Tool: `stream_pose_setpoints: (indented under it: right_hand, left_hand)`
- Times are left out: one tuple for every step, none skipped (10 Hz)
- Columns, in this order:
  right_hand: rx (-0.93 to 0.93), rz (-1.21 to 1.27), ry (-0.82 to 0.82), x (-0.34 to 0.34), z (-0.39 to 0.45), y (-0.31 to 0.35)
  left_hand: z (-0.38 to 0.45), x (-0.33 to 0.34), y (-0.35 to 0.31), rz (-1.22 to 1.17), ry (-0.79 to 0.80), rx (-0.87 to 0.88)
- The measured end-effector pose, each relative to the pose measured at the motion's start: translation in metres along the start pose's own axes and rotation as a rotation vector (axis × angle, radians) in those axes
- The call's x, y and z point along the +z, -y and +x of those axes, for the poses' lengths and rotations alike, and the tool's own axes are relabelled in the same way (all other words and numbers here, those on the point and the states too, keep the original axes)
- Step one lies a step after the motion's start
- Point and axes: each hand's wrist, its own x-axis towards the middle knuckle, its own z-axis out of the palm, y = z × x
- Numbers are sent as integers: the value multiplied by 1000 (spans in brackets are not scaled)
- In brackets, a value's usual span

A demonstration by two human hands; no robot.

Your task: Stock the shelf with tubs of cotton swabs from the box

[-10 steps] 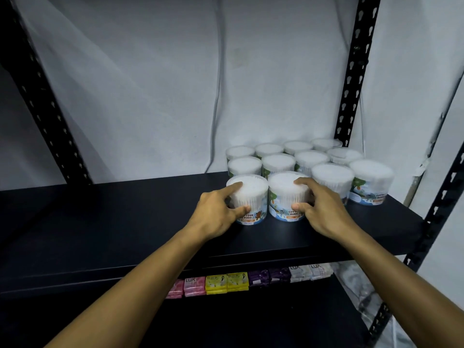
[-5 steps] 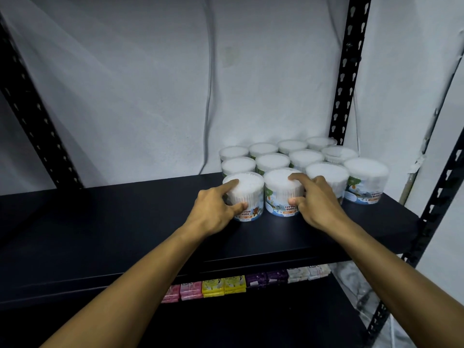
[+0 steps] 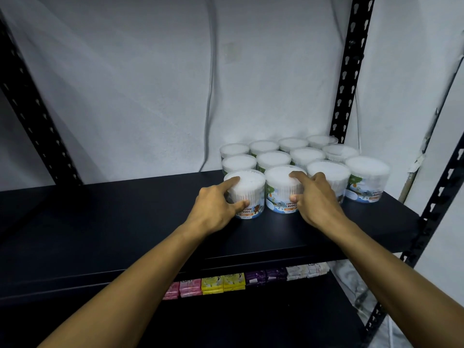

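Observation:
Several clear tubs of white cotton swabs stand in three rows at the right end of the black shelf [image 3: 125, 222]. My left hand [image 3: 216, 207] grips the front-left tub [image 3: 251, 187], forefinger on its lid and thumb on its side. My right hand [image 3: 316, 199] holds the second front tub [image 3: 278, 182] the same way. Both tubs rest upright on the shelf, touching each other and the tubs behind. The box is not in view.
A black perforated upright [image 3: 349, 71] rises behind the tubs, another upright [image 3: 32, 109] at the left. A grey cable [image 3: 211, 84] hangs down the white wall. Small coloured packets [image 3: 213, 285] line the lower shelf. The shelf's left half is bare.
Both hands have slid the two front tubs a little back and right, closing them up against the rows behind. The grips look the same.

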Motion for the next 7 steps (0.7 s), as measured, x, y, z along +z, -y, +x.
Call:
stream_pose_setpoints:
  right_hand:
    - [-3,-6,0,-1,-1,1]
    - [-14,-6,0,-1,-3,0]
    - [-24,-2,14,0,-5,-1]
    - [-24,-5,27,-2,-9,0]
    - [-44,-65,14,-1,-16,3]
    - [-70,-170,-56,-4,-27,4]
    - [-173,-103,-207,3,-63,0]
  left_hand:
    - [-1,-1,0,23,-4,1]
    - [0,0,2,28,2,4]
    - [1,1,3,54,10,1]
    - [0,0,4,122,2,8]
    - [-6,-1,1,230,-7,8]
    - [-16,-19,-1,275,-63,-12]
    - [-56,-33,10,223,-266,41]
